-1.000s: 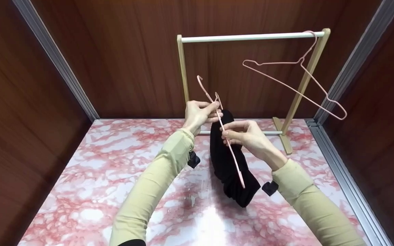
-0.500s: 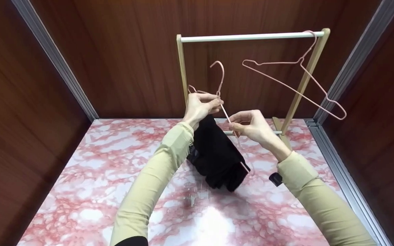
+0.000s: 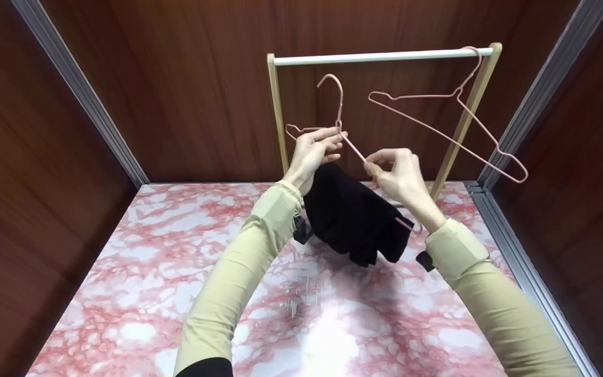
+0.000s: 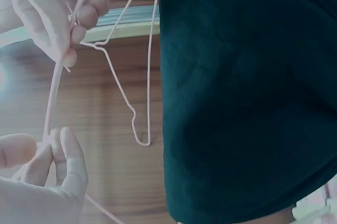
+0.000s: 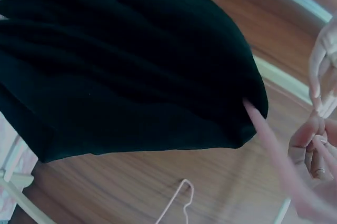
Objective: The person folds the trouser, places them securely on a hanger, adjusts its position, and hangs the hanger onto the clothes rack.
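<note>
A pink wire hanger [image 3: 341, 99] is held up in front of the clothes rack with its hook upward. My left hand [image 3: 312, 154] holds it just below the hook's neck. Thumb and fingers of my right hand [image 3: 398, 170] pinch its sloping right arm. A black piece of clothing [image 3: 354, 220] hangs from the hanger below both hands; its exact kind cannot be told. One rounded end of the hanger sticks out past the cloth at right. In the left wrist view the black cloth [image 4: 237, 98] fills the right side. The right wrist view shows the hanger's end [image 5: 279, 161] close up.
A small clothes rack with a white rail [image 3: 354, 57] and wooden posts stands at the back. A second pink hanger [image 3: 458, 93] hangs at the rail's right end. Brown wood-look walls [image 3: 176, 94] enclose the pink marbled tabletop [image 3: 139, 293] on three sides.
The hanger has turned from nearly edge-on to face more toward me and has risen. The black clothing has swung and lifted with it. Both hands moved up, still holding the hanger.
</note>
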{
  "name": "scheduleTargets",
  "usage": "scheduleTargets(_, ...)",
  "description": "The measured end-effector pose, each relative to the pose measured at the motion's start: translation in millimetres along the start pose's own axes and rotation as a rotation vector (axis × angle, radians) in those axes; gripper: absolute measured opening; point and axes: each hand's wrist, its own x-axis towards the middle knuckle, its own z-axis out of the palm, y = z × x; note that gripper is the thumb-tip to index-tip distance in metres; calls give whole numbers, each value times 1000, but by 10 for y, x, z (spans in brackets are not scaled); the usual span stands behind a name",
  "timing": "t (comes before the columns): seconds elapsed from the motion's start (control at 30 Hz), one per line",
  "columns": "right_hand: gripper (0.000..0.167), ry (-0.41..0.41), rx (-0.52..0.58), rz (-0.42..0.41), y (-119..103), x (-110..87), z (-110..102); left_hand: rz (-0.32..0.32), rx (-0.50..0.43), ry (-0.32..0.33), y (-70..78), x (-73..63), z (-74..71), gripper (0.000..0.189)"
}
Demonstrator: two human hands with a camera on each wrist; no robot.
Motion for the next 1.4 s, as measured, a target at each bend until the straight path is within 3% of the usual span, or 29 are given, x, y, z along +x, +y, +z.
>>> scheduleTargets(0.37, 16, 141, -16, 35, 27, 163, 15, -25, -94, -78, 118, 86, 117, 44)
scheduleTargets(0.57, 15, 221, 24, 51, 42, 252, 52, -42, -83, -115, 142, 137, 178, 49)
scheduleTargets(0.73, 15, 221, 24, 66, 39, 315, 55, -46, -63, -134, 166, 162, 208, 52)
scheduleTargets(1.4, 18, 228, 18, 126, 65, 657, 99, -57, -134, -44, 214, 480, 398, 55)
